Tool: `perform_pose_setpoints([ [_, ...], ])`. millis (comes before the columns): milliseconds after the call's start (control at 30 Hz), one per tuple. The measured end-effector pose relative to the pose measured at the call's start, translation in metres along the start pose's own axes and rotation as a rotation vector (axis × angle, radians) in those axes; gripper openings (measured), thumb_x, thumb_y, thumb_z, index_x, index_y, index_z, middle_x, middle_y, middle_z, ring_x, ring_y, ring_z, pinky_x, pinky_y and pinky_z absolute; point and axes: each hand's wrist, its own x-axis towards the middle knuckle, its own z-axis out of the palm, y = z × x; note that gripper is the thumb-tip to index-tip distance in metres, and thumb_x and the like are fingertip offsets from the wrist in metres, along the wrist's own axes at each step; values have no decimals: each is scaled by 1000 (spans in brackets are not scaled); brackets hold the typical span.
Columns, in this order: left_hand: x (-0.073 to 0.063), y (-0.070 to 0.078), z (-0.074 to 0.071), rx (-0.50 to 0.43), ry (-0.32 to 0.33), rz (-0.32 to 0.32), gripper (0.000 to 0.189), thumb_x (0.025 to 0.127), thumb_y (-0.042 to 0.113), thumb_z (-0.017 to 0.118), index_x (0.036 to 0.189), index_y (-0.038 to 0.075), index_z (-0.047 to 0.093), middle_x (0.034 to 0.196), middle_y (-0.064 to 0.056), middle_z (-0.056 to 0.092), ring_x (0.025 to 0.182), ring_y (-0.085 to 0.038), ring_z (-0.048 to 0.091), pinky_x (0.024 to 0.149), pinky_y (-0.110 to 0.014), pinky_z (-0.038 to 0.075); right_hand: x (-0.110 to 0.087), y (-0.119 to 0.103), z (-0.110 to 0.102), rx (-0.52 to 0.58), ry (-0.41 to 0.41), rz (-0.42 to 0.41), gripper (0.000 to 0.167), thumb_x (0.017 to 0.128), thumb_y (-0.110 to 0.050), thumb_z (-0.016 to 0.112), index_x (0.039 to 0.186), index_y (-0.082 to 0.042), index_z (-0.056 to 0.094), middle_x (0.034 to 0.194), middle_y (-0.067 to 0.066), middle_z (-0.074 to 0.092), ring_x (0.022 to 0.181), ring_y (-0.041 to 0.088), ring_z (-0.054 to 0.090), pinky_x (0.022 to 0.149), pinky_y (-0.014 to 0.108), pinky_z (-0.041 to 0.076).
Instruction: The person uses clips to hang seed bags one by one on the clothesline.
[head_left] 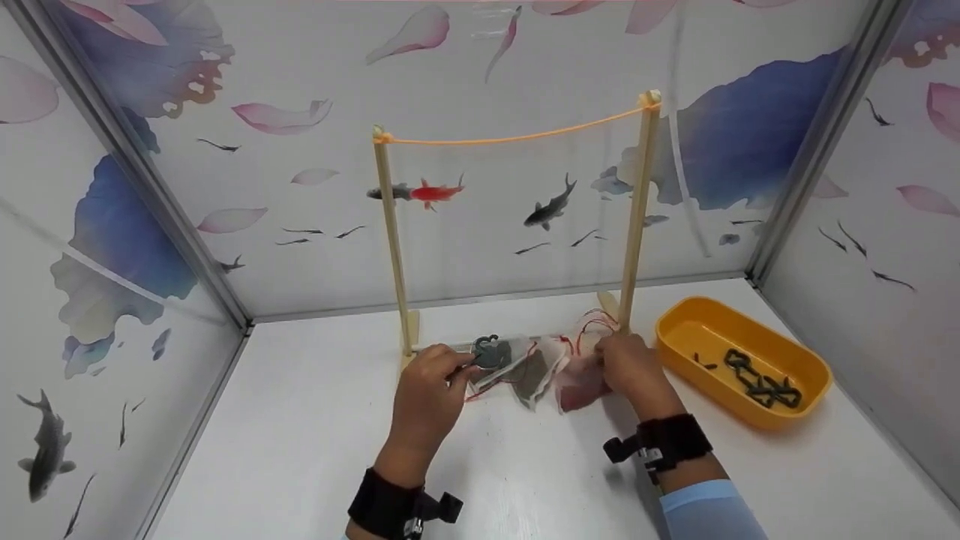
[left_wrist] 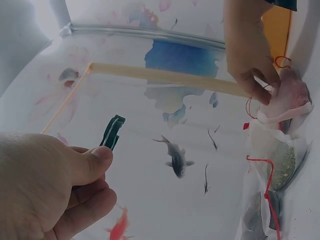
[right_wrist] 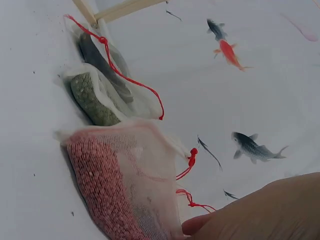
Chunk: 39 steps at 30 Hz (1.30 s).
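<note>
Clip [left_wrist: 113,131] in left grip [head_left: 433,386]; pale wristband patch [head_left: 652,453] unreadable

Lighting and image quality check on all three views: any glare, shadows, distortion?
Head: bright, pale glare on the white tabletop, soft shadow beside the right sleeve; left wrist: dim and hazy, upper-left corner washed out, metal rail looks slightly bowed; right wrist: dull and grey, dark shadow along the pink mesh bag's left edge, its weave still readable.
</note>
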Motion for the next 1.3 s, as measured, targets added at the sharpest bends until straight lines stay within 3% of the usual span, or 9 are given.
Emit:
perform_pose_setpoints([
  [100,0,0,0,3,-1,4,18,88,2,96,103,5,88,86,-3,76,75,-9,65,65,-25,57,-1,4,0,-19,-5,24,10,97,1,76,104,-3,81,107,27,77,102,47,67,89,63,58],
  [333,0,0,-2,19,6,24,18,86,0,96,101,5,87,87,-5,78,77,-13,70,66,-28,60,3,9,-3,-27,-70,36,14,93,4,80,106,0,85,105,21,80,96,40,71,92,60,62],
  [533,1,1,-2,32,12,32,17,88,0,95,101,5,87,88,-5,79,78,-13,70,67,-28,60,0,7,-22,83,-91,41,13,108,-7,72,121,-6,76,116,18,78,98,35,66,91,56,61],
  [633,3,1,-2,31,15,33,17,88,0,95,102,5,86,89,-5,79,79,-13,70,67,-28,61,-5,3,-39,163,-63,18,10,115,-13,66,124,-10,68,117,17,78,94,32,67,82,47,61],
  [767,4,0,-2,13,21,31,17,88,0,95,103,4,87,90,-5,78,78,-13,70,67,-28,61,-13,-4,-58,228,8,-28,9,115,-17,68,124,-14,65,109,15,79,82,27,66,67,37,57],
  [867,8,0,-3,-6,33,44,17,88,-1,95,103,4,87,89,-5,78,77,-13,69,66,-28,60,-16,-9,-71,268,33,-72,12,114,-15,71,125,-12,69,111,17,80,83,27,67,68,36,59],
  [967,19,0,-4,-12,45,74,16,89,-3,93,103,2,86,88,-6,77,77,-15,70,67,-29,61,-14,-17,-86,281,29,-150,17,112,-8,71,129,-7,73,117,22,80,92,30,71,79,42,64],
  [1067,39,1,-7,-1,46,110,14,91,-3,92,103,1,86,89,-8,78,80,-18,72,70,-32,63,-10,-26,-103,251,62,-218,19,109,-2,72,128,-2,77,119,23,81,99,35,76,88,52,68],
  [1300,106,9,-17,79,27,176,7,98,-2,86,104,0,86,90,-11,76,86,-24,75,78,-35,67,9,-54,-146,197,302,-337,11,105,0,74,112,0,83,108,21,79,99,39,79,90,56,67],
])
